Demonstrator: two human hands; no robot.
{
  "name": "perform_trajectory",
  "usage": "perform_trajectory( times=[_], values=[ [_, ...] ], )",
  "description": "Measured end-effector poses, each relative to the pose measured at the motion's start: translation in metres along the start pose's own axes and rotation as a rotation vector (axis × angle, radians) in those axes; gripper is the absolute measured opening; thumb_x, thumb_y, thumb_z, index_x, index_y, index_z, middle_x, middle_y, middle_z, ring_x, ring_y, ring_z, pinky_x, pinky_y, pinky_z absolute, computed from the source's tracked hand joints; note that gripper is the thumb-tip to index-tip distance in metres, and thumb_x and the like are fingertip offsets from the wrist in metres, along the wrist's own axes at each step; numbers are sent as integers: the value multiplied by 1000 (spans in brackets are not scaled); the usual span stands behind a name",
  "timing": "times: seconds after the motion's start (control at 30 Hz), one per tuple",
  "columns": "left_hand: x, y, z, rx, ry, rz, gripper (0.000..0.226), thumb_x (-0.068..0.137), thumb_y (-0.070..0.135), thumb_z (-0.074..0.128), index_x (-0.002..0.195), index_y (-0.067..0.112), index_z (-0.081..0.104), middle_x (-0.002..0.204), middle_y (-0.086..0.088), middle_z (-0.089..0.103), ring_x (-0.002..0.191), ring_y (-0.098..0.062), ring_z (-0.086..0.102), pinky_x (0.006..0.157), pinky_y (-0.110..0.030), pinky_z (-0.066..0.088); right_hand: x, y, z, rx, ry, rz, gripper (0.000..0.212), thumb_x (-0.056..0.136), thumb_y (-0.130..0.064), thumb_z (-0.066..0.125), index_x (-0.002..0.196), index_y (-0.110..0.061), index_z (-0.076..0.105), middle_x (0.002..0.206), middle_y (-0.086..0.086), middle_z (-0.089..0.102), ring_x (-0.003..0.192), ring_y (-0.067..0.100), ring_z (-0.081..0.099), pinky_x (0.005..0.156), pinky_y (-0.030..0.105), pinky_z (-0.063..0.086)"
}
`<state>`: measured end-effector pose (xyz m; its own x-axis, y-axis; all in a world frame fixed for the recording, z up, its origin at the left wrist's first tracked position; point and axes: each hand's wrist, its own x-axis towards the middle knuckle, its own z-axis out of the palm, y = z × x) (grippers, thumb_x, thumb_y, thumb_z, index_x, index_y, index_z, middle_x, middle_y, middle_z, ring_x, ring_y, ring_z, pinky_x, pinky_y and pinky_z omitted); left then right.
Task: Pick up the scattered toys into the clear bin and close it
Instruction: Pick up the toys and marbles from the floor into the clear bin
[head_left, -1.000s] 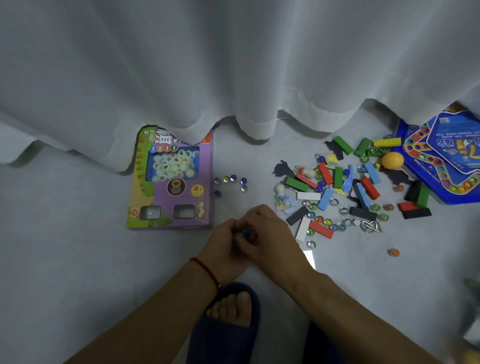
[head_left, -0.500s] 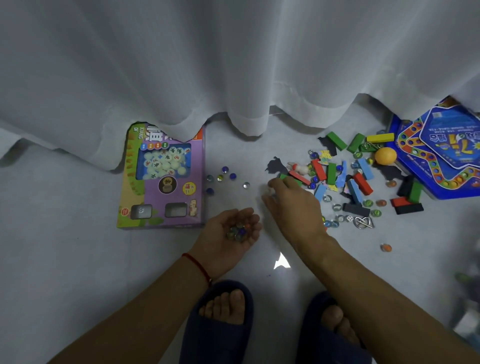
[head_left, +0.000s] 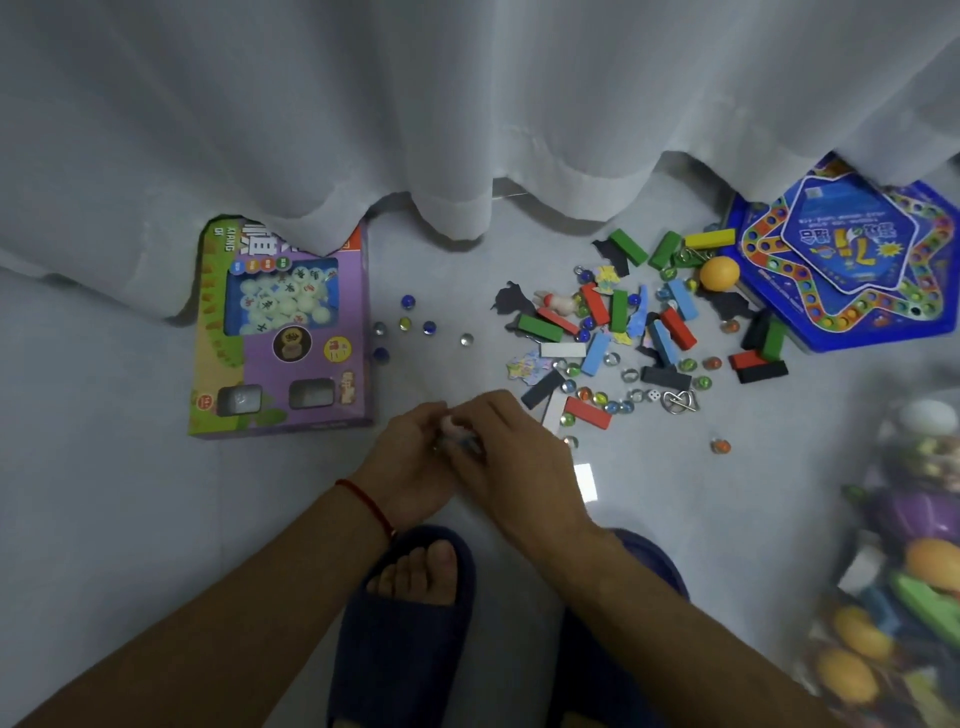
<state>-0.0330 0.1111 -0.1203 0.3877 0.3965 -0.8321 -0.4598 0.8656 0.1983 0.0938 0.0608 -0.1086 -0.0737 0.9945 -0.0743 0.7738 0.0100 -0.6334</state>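
Note:
My left hand is cupped around a handful of glass marbles. My right hand lies against it, fingertips pinching a small pale toy over the marbles. Several loose marbles lie on the floor beyond my hands. To the right is a scatter of coloured wooden blocks, more marbles, a die, a metal ring puzzle and an orange ball. The clear bin, blurred and holding toys, sits at the right edge.
A purple boxed game lies flat on the left, partly under the white curtain. A blue star-shaped game board lies at the right under the curtain hem. My two feet in dark slippers stand below my hands.
My right hand reached out to the toy pile, then came back with a small pale toy to my left hand, which had opened flat showing the marbles and is cupped again.

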Motion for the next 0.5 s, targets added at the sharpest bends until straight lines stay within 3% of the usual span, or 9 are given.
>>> perform_trajectory(
  times=[0.07, 0.2, 0.33, 0.5],
  values=[
    [-3, -9, 2, -40, 35, -32, 36, 102, 23, 38, 104, -4, 62, 92, -20, 65, 85, -28, 62, 89, -44, 54, -16, 12, -7, 39, 56, 126, 24, 98, -43, 55, 113, -28, 64, 112, -11, 55, 89, 4, 57, 73, 24, 52],
    [-14, -23, 1, -146, 85, -71, 37, 102, 26, 43, 100, -5, 62, 97, -21, 59, 91, -29, 57, 70, -42, 60, -43, 51, -27, -133, 148, 376, 36, 96, -45, 57, 128, -27, 56, 130, -2, 50, 106, 13, 57, 79, 30, 55],
    [-22, -28, -3, -68, 101, -52, 38, 102, 29, 43, 103, -3, 62, 98, -20, 60, 91, -28, 58, 74, -43, 58, -40, 71, -29, -217, 99, 327, 46, 93, -41, 65, 134, -27, 49, 139, 1, 41, 108, 20, 59, 75, 39, 60],
    [-32, -35, -5, 19, 106, -36, 39, 102, 30, 40, 103, -2, 63, 93, -19, 62, 85, -26, 59, 74, -37, 58, -26, 76, -16, -290, 35, 219, 48, 93, -30, 68, 135, -19, 48, 139, 6, 42, 111, 22, 56, 82, 39, 59]
  ],
)
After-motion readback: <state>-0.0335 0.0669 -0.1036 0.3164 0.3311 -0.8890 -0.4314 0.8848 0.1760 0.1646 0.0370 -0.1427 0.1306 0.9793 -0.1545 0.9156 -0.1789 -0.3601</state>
